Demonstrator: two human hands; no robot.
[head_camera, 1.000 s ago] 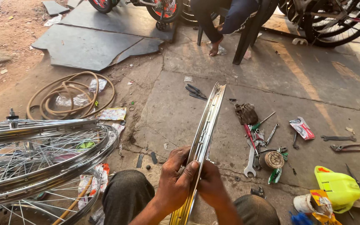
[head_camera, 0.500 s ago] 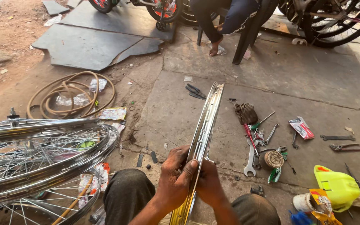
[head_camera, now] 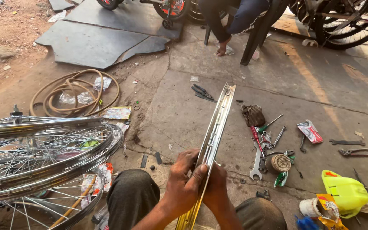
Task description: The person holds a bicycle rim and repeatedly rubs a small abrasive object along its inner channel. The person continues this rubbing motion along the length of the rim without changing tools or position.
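Note:
A bare chrome bicycle rim stands on edge in front of me, seen edge-on, running from my lap up and away. My left hand grips its left side with the thumb over the channel. My right hand clasps it from the right, mostly hidden behind the rim and the left hand. My knees in dark trousers sit on either side of the rim.
Spoked chrome wheels are stacked at left. A coiled hose lies beyond them. Spanners, screwdrivers and pliers are scattered at right, with a yellow-green container. A seated person's legs and a chair are ahead, with bicycles behind.
Almost nothing has changed; both hands keep their hold on the rim, with only slight shifts of the fingers.

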